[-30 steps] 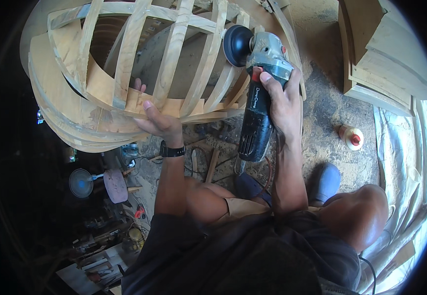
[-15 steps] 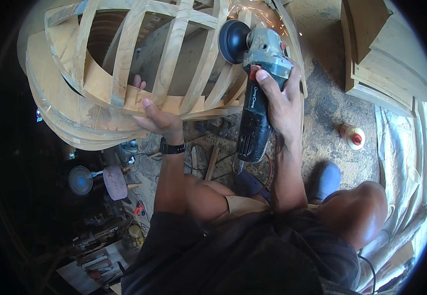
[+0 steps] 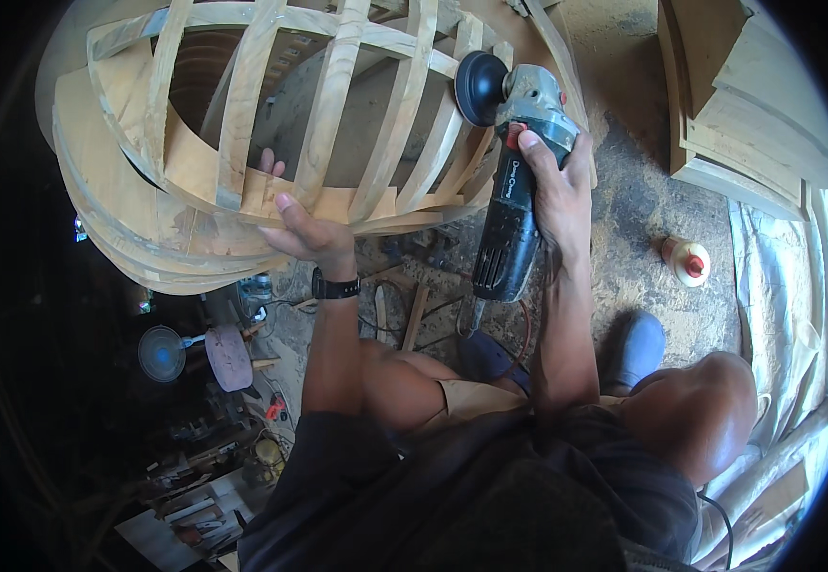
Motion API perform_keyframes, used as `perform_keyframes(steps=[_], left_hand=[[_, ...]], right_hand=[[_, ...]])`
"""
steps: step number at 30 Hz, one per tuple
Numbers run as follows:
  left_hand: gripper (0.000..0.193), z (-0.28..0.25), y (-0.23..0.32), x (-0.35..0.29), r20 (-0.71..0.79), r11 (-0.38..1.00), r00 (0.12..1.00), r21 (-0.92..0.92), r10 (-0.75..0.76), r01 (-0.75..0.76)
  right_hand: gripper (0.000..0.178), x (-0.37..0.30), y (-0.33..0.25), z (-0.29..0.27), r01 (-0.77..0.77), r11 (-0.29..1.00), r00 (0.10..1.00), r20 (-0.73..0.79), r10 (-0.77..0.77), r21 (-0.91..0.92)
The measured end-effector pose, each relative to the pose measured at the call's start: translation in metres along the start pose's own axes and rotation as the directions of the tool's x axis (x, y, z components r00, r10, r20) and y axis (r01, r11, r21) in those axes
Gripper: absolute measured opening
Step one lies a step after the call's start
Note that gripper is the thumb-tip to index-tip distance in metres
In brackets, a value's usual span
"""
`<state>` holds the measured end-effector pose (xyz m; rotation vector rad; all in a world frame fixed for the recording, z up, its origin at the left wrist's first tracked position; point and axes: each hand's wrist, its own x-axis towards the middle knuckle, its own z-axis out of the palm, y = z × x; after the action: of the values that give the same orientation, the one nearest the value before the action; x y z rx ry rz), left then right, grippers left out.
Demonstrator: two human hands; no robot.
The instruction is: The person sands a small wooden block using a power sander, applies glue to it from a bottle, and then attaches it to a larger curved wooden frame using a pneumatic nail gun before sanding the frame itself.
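Note:
My right hand point(image 3: 563, 195) is wrapped round the body of an angle grinder point(image 3: 506, 224), its thumb beside the red switch. The grinder's round black disc point(image 3: 480, 89) is up against the slats at the right part of a curved wooden frame point(image 3: 333, 105); whether it touches is hard to tell. My left hand point(image 3: 311, 234), with a black watch on the wrist, grips the lower wooden rim point(image 3: 337, 202) of that frame. Its thumb lies on the near side, and fingertips show through the gap between two slats.
A white bottle with a red cap point(image 3: 688, 262) stands on the dusty floor at right. Wooden panels point(image 3: 757, 124) rise at upper right. Wood strips point(image 3: 416, 315) and cords lie between my feet and the frame. A small fan point(image 3: 161, 353) is at left.
The grinder in my right hand has moved a little to the right along the slats. Sparks seen earlier near the disc no longer show. My left hand stays in place.

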<state>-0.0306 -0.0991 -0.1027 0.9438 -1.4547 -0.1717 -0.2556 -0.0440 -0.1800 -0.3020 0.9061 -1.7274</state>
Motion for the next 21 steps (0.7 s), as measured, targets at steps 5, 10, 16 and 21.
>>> perform_keyframes(steps=[5, 10, 16, 21], left_hand=[[0.07, -0.006, 0.002, -0.001, -0.009, 1.0, 1.0, -0.003, -0.022, 0.022], [0.068, -0.008, -0.001, 0.0, -0.014, 1.0, 1.0, -0.002, -0.001, 0.001], [0.066, -0.006, -0.002, 0.0, 0.009, 1.0, 1.0, 0.008, -0.022, 0.022], [0.067, -0.004, -0.003, -0.001, -0.014, 0.999, 0.999, -0.037, -0.037, 0.036]], right_hand=[[0.061, -0.011, 0.0, 0.013, 0.044, 0.999, 0.996, 0.076, -0.043, -0.005], [0.065, -0.003, 0.007, 0.002, -0.001, 0.999, 1.0, 0.013, 0.002, -0.038], [0.043, 0.002, 0.038, -0.035, 0.02, 1.0, 0.996, -0.082, -0.021, -0.016], [0.05, -0.003, 0.033, -0.01, 0.04, 0.997, 0.999, 0.012, -0.039, -0.064]])
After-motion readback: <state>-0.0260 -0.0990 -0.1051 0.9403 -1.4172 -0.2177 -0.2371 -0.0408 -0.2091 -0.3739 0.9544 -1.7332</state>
